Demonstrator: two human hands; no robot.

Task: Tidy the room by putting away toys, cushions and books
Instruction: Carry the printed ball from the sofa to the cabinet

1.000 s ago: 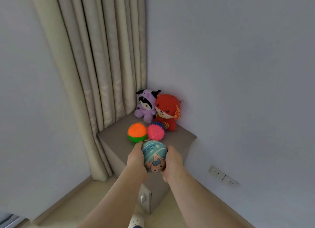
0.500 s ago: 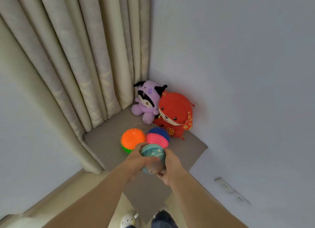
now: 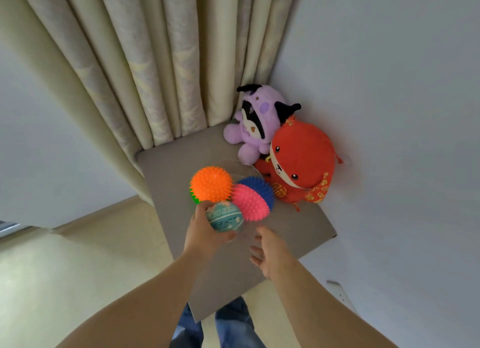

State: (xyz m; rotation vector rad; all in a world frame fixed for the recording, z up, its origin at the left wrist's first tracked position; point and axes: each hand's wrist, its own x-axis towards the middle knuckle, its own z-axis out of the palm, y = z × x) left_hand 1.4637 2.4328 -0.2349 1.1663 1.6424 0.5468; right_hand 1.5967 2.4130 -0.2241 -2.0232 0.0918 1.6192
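Three balls and two plush toys at one grey cabinet top. Gripped in the left hand, fingers and thumb curled round it: one teal printed ball. Touching it, just beyond the left fingertips: one orange-and-green spiky ball and one pink-and-blue spiky ball. Farther beyond the right hand: one purple plush and one red plush, pressed together. Right hand just beside the teal ball, apart from it, fingers loosely spread. Both forearms stretched forward.
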